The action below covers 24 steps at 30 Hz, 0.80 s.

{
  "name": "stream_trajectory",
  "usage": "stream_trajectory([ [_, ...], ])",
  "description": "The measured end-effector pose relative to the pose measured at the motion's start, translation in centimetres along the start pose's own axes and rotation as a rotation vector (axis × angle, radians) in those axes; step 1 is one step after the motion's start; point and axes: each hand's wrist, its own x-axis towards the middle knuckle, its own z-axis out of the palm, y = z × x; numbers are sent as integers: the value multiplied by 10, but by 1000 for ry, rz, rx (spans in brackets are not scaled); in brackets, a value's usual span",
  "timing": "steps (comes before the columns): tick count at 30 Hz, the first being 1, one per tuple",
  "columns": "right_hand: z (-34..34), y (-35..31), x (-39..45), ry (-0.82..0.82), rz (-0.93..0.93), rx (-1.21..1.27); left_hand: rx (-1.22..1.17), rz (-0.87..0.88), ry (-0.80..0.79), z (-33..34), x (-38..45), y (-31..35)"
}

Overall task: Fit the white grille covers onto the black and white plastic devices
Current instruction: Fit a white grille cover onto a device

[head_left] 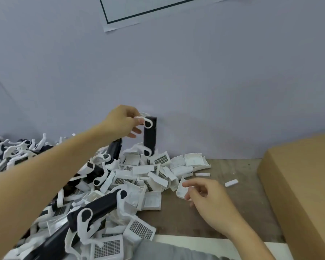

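Wooden bench [223, 212] under heaped parts; left hand [123, 121] fingers pinching raised device [150, 136]; right hand [208, 196] fingers gripping grille cover [181, 188]

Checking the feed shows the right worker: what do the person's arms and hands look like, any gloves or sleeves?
Both are bare: the left hand and right hand wear no gloves, rings or watch, and no sleeves show on either forearm. Grey fabric, probably clothing, sits at the bottom edge.
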Motion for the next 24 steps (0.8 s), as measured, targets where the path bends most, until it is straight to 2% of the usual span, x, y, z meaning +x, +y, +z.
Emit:
stream_trajectory([
  [4, -6, -11, -1, 26, 81, 255, -286, 77, 176, 27, -38, 38],
  [7, -12, -19, 0, 63, 183, 589, -228, 212, 372, 75, -72, 43],
  [10, -20, -21, -1, 18, 286, 870, -82, 424, 516, 125, -110, 36],
  [13, -33, -16, 0, -8, 330, 940, -1, 521, 473, 163, -130, 13],
  [17, -38, -9, 5, -1, 300, 785, 55, 597, 305, 191, -139, -15],
  [19, -35, -5, 7, 124, 292, 676, -127, 445, 195, 193, -141, -17],
  [21, -31, -1, 9, 225, 231, 553, -438, 173, 79, 189, -139, -13],
  [24, -27, -3, 4, 225, 32, 385, -814, -106, 61, 186, -129, -14],
])
